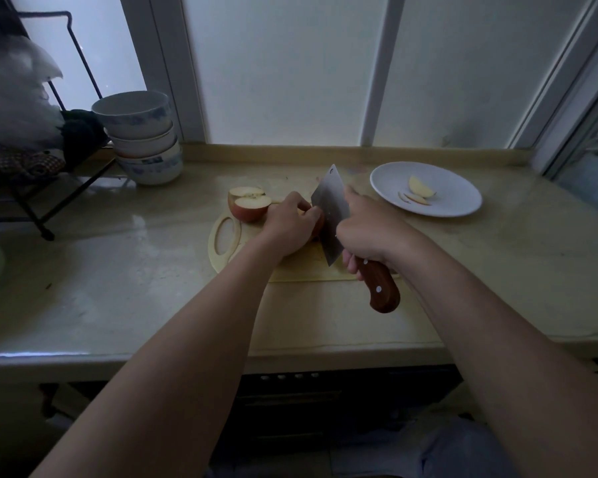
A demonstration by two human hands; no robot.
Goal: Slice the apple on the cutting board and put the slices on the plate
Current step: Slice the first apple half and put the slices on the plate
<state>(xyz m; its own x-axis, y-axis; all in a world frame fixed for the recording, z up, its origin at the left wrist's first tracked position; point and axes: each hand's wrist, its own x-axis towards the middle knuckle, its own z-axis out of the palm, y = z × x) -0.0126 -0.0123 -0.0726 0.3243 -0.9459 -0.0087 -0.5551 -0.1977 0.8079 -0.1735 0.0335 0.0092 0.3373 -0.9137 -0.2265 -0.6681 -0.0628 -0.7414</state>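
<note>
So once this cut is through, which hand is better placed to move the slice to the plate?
Probably the left hand: it holds the apple piece on the cutting board. The right hand grips the cleaver, though the plate lies on its side.

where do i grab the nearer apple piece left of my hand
Pinch the nearer apple piece across its red skin sides from above, coming in from the near right. Its cut face points up with the rounded skin down on the cutting board, and the other piece crowds its far side.
</note>
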